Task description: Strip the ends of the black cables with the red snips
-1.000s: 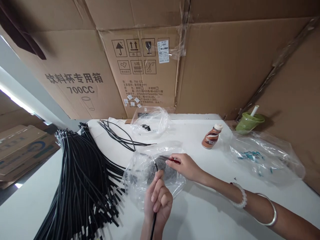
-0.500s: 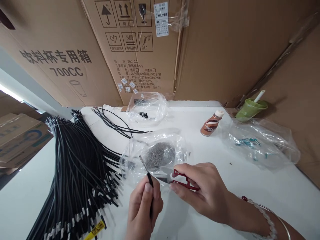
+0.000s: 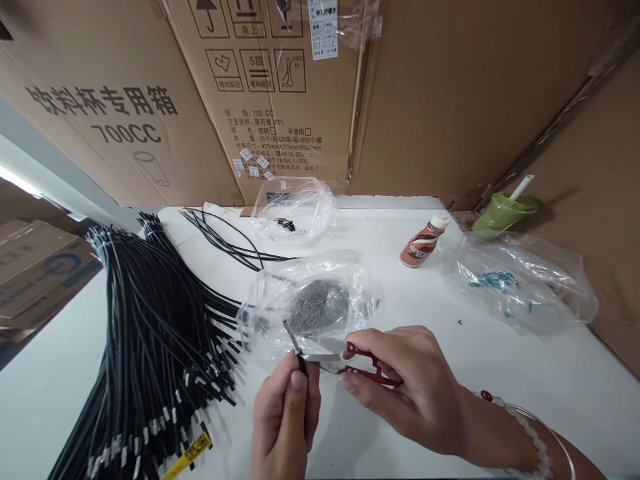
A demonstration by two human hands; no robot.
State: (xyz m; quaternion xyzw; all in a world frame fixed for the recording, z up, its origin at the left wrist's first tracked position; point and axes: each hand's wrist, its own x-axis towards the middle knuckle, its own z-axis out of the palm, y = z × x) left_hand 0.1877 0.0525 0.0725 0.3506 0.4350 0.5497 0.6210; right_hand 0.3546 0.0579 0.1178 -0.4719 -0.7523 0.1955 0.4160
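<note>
Pinched in my left hand point(image 3: 286, 413) is a black cable point(image 3: 301, 362), its thin grey stripped end point(image 3: 290, 333) pointing up and to the left. My right hand point(image 3: 407, 393) grips red-handled thread snips point(image 3: 376, 375). The snips' blades reach left to the cable, just above my left fingertips, at the edge of the black sheath. Whether the blades are closed on the cable I cannot tell. Behind the hands lies a clear plastic bag point(image 3: 320, 307) holding a tangle of fine grey wire-like pieces.
A thick bundle of black cables point(image 3: 150, 333) lies on the left, with a yellow tag point(image 3: 187, 457). Farther back are a bag with small black parts point(image 3: 287, 223), a brown bottle point(image 3: 424, 243), a green cup point(image 3: 503, 213) and a bag with teal pieces point(image 3: 500, 283). Cardboard boxes point(image 3: 425, 100) wall the back.
The snips' blades have come to the cable at the sheath's edge. My left hand has shifted slightly, and less black sheath shows above its fingers. The view has tilted slightly downward.
</note>
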